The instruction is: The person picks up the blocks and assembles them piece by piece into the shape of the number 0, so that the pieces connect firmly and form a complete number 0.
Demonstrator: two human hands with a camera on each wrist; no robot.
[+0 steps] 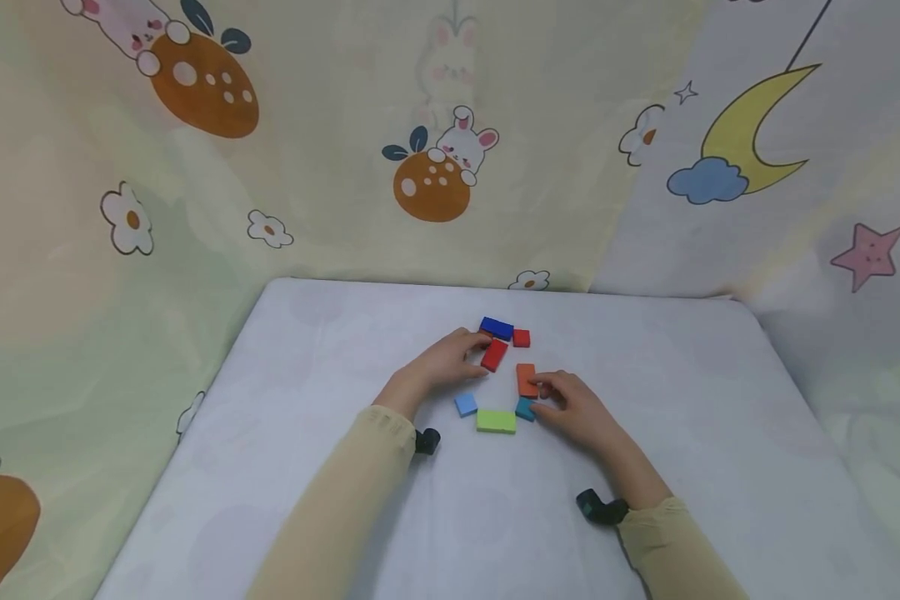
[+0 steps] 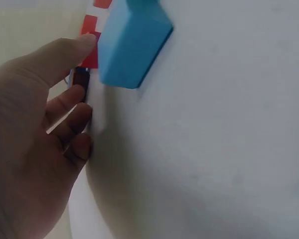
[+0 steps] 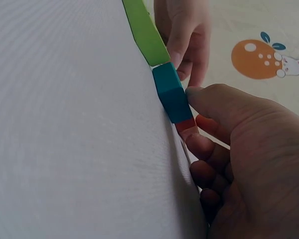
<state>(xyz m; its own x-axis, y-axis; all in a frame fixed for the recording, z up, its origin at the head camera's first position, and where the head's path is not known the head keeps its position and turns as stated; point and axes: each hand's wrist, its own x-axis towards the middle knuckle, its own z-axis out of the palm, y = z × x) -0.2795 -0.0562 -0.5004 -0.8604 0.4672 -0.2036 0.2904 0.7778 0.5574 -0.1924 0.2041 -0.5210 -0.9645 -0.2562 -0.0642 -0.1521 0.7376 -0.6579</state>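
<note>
My left hand (image 1: 444,360) has its thumb and index finger at the two ends of a red rectangular block (image 1: 495,355), pinching it. In the left wrist view, the thumb touches the red block (image 2: 92,57). On the other side, my right hand (image 1: 576,408) has its fingers curled at an orange block (image 1: 526,380). Its thumb touches a teal block (image 1: 525,408), also seen in the right wrist view as the teal block (image 3: 170,94) past a lime-green block (image 3: 145,32). The index finger partly hides the orange block.
A dark blue block (image 1: 497,328) and a small red block (image 1: 521,338) lie at the far side. Nearer are a light blue block (image 1: 465,405) and the lime-green block (image 1: 497,422). All lie in a rough ring on the white table (image 1: 645,350), before a patterned cloth.
</note>
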